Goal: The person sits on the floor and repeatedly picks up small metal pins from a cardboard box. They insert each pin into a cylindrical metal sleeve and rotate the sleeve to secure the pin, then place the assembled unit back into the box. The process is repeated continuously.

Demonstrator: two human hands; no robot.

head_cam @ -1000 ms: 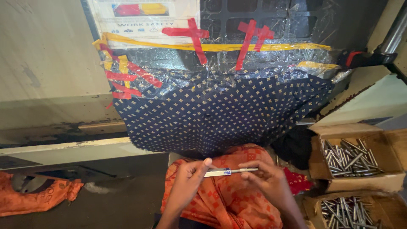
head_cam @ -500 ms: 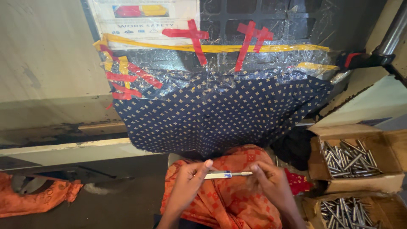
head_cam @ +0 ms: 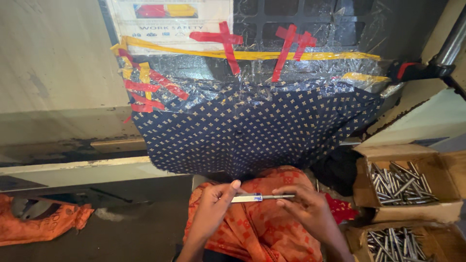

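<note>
I see thin rod (head_cam: 262, 197) with white sleeve and blue band held level above orange cloth (head_cam: 262, 228) on lap. Left hand (head_cam: 213, 204) pinches white end; right hand (head_cam: 306, 206) grips bare metal end, fingertips curled. Two cardboard boxes (head_cam: 412, 213) of similar metal pins (head_cam: 400, 184) just right, possibly same part. Dotted navy fabric (head_cam: 252, 131) hangs ahead.

A thin metal rod (head_cam: 264, 197) with a white paper-like sleeve is seen above matt orange printed cloth (head_cam: 262, 228). Shiny metal pins (head_cam: 400, 183) are held in rough brown cardboard boxes (head_cam: 412, 211) at the right. Farther off, matt dotted navy cloth (head_cam: 252, 131) is hung under glossy crinkled plastic film (head_cam: 272, 75) fixed with red tape.
</note>
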